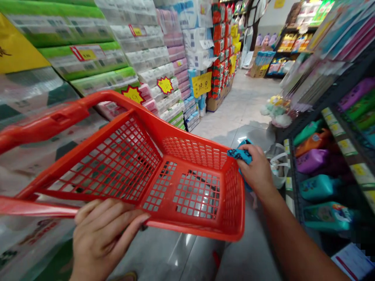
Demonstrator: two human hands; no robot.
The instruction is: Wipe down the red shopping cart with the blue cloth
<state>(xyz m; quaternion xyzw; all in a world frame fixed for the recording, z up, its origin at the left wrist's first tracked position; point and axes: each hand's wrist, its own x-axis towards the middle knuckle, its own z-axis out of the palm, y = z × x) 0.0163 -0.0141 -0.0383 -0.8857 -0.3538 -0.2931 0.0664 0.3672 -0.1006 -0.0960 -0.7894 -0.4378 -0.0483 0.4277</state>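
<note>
A red plastic shopping cart [168, 187] with lattice sides fills the middle of the view, and its basket holds nothing. My left hand [107, 234] is closed over the cart's near rim at the lower left. At the basket's far right corner, my right hand [256, 168] grips a blue patterned cloth [241, 154], which lies against the rim and hangs down on the outer side. The fingertips of my right hand are partly hidden by the cloth. The cart's handle [43, 127] reaches to the left edge, with no hand on it.
Stacked tissue packs [96, 58] line the left side, with yellow price signs [201, 84]. Shelves of coloured bottles [320, 187] stand close on the right. A white basket [278, 164] sits by them. A person [253, 23] stands far down the tiled aisle [234, 101].
</note>
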